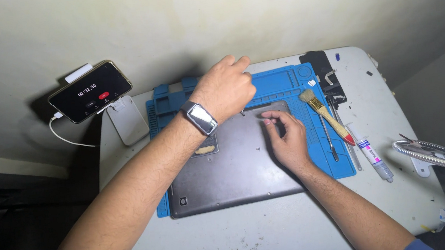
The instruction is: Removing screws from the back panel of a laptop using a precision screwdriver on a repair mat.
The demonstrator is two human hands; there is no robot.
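In the head view, a dark grey laptop [237, 164] is laid bottom side up on a blue repair mat [289, 82] in the middle of the frame, the mat in turn spread over a white worktop [277, 229]; the padded mat appears to have been put there so the casing is kept from the hard surface and small parts are held in its moulded trays along the upper edge. The left hand [225, 89], with a smartwatch [200, 118] worn on the wrist, is reached across to the laptop's far edge, knuckles up and fingers curled downward, so its grip is hidden and cannot be told for certain. The right hand [287, 137] is rested on the casing right of centre, thumb and forefinger pinched narrowly together on something too small to be identified, perhaps a screw. To the right of the laptop, a brush [325, 115] with a wooden handle and red tip, a thin metal tool [329, 140] and a white tube [371, 153] are laid side by side, seemingly kept within easy reach of the right hand. At the upper left, a phone [90, 91] showing a timer is propped on a white stand [128, 121], tilted toward the wearer so it can be read. At the right edge a flexible metal arm [435, 159] is seen.
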